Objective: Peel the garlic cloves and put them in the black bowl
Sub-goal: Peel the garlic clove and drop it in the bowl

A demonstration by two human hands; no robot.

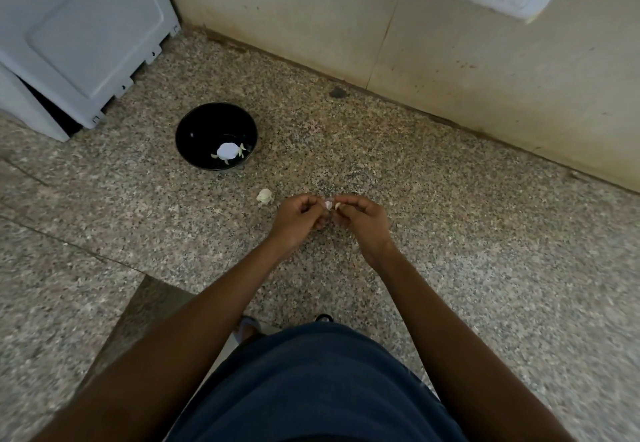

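- On the speckled grey granite table (450, 268), against the cream wall, a glossy black round bowl (194, 136) sits well apart from the hands, a few pale peeled cloves (242, 150) lying at its bottom.
- Both forearms reach forward and meet; the left hand (298, 218) and right hand (360, 220) are curled, fingertips almost touching.
- Each grip is clamped on the same small white garlic clove (331, 204), pinched between them above the table.
- A small whitish garlic piece (265, 195) lies just left of the hands.
- Peeling seems in hand; next, strip the skin, then carry the clove to the bowl.
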